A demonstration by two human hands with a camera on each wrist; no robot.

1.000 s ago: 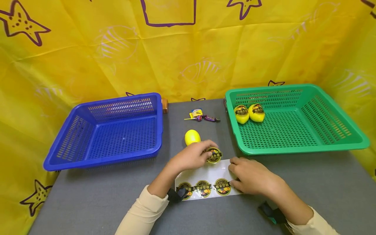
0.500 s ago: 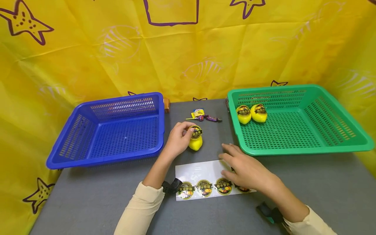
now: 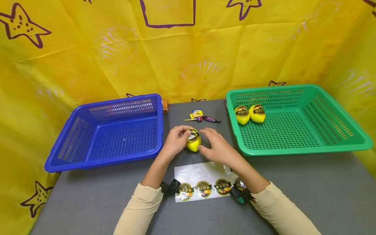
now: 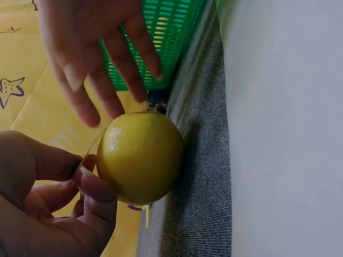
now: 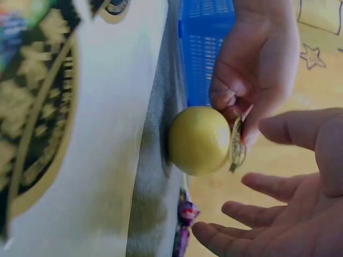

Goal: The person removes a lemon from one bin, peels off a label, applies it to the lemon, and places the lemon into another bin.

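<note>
A yellow lemon [image 3: 194, 147] lies on the grey table in front of me. My left hand [image 3: 174, 141] pinches a round black-and-gold sticker [image 3: 193, 134] by its edge, between thumb and finger. In the right wrist view the sticker [image 5: 237, 147] stands at the lemon's upper side, with its edge near the hand lifted off the skin. My right hand [image 3: 216, 147] is spread on the other side of the lemon, fingers apart and holding nothing. Nearer me lies a white sticker sheet [image 3: 199, 171] with several round stickers along its front, partly hidden under the right forearm.
A blue basket [image 3: 102, 161] stands at the left. At the right, a green basket [image 3: 305, 151] holds two stickered lemons [image 3: 249, 114]. Behind the lemon lie a lollipop [image 3: 199, 119] and small wrapped sweets [image 3: 211, 119]. A brown box [image 3: 165, 106] stands beside the blue basket.
My left hand has carried the sticker from above the sheet forward onto the lemon. My right hand has left the sheet and moved left and forward to the lemon's side.
</note>
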